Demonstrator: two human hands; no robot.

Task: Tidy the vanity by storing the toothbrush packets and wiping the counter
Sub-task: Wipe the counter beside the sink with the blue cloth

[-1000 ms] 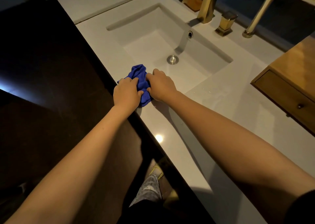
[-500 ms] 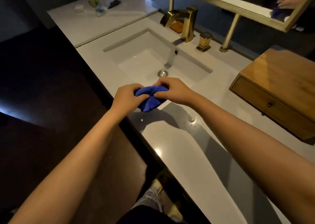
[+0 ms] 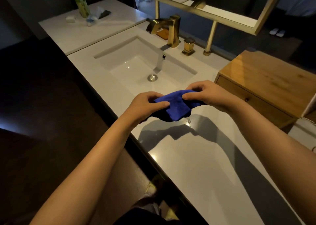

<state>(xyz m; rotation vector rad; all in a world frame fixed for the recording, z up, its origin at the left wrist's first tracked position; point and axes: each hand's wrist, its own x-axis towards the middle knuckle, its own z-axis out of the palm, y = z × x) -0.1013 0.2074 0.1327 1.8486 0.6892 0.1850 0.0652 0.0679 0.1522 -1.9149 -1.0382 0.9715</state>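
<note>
Two hands: both grip one blue cloth above the counter's front strip, just in front of the sink.
Left hand: fingers curled around the cloth's left end, thumb pressed flat on top of the fabric.
Right hand: fingers pinched closed on the cloth's right end, thumb and forefinger meeting over the fold.
Cloth: bunched between the hands, its middle sagging down; lifted off the surface, with a shadow cast on the counter beneath it.
Counter: white and glossy; a few wet droplets just under the cloth's right side, in front of the sink.
Sink: rectangular white basin sunk into the counter; holds nothing but its round metal drain; overflow hole on the back wall.
Faucet: brass, standing behind the sink, spout reaching over the basin.
Handle: square brass knob, right of the faucet, behind the sink's right corner.
Wooden drawer box: sits on the counter right of the sink; drawer shut with a small dark knob, so its contents cannot be seen.
Far counter: left of and beyond the sink, a green tube stands beside crumpled packets and a small white item; too small to tell which are toothbrush packets.
Mirror frame: brass, on posts behind the sink.
</note>
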